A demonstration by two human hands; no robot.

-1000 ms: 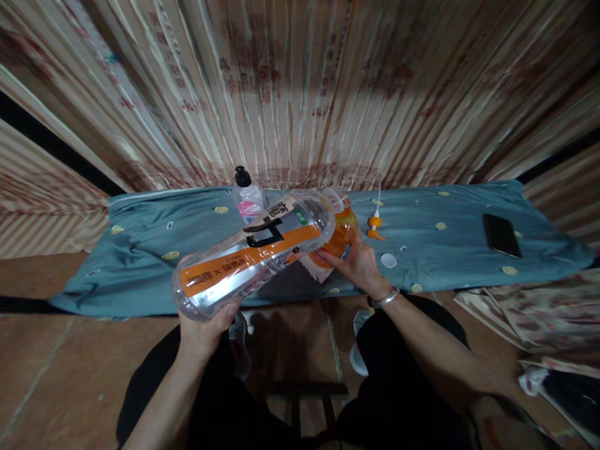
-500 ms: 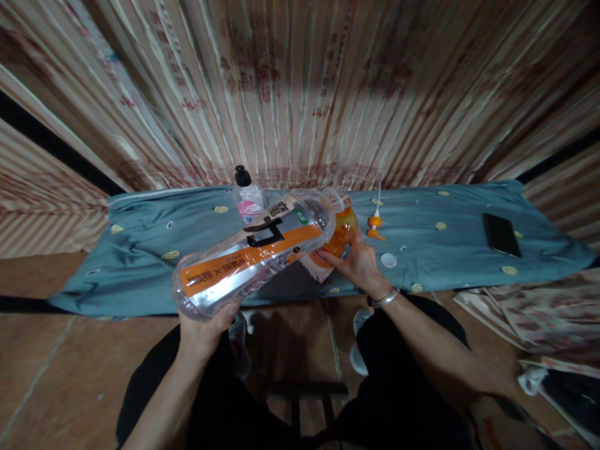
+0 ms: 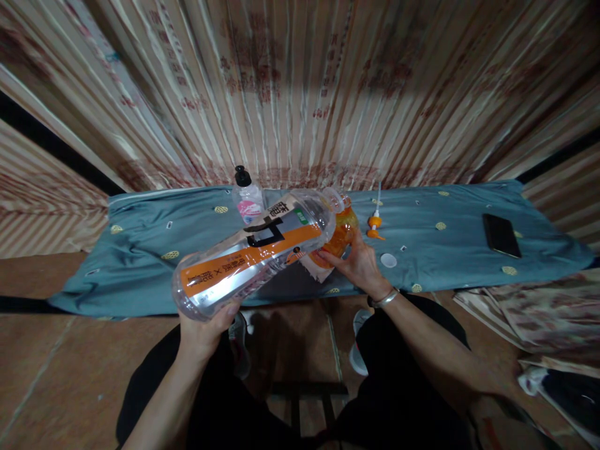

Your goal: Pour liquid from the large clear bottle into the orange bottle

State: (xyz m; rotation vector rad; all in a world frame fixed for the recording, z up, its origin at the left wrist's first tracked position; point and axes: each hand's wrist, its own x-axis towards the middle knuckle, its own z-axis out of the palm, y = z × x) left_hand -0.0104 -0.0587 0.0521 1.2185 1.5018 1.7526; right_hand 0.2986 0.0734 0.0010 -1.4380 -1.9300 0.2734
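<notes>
My left hand (image 3: 206,331) is closed around the base of a large clear plastic bottle (image 3: 257,250) with an orange and silver label. The bottle is tilted, its uncapped neck up and to the right, over the mouth of an orange bottle (image 3: 343,228). My right hand (image 3: 359,265) grips this smaller orange see-through bottle from the right. Part of it hides behind the large bottle. Whether liquid runs between the two mouths I cannot tell. To the right lie an orange pump top (image 3: 374,224) with a white tube and a small white round cap (image 3: 388,260).
A clear bottle (image 3: 248,199) with a black top and pink label stands behind the large bottle. A dark phone (image 3: 501,235) lies on the right of the blue-green cloth (image 3: 450,250). A striped curtain (image 3: 300,94) hangs behind. Below is a dark stool (image 3: 309,390).
</notes>
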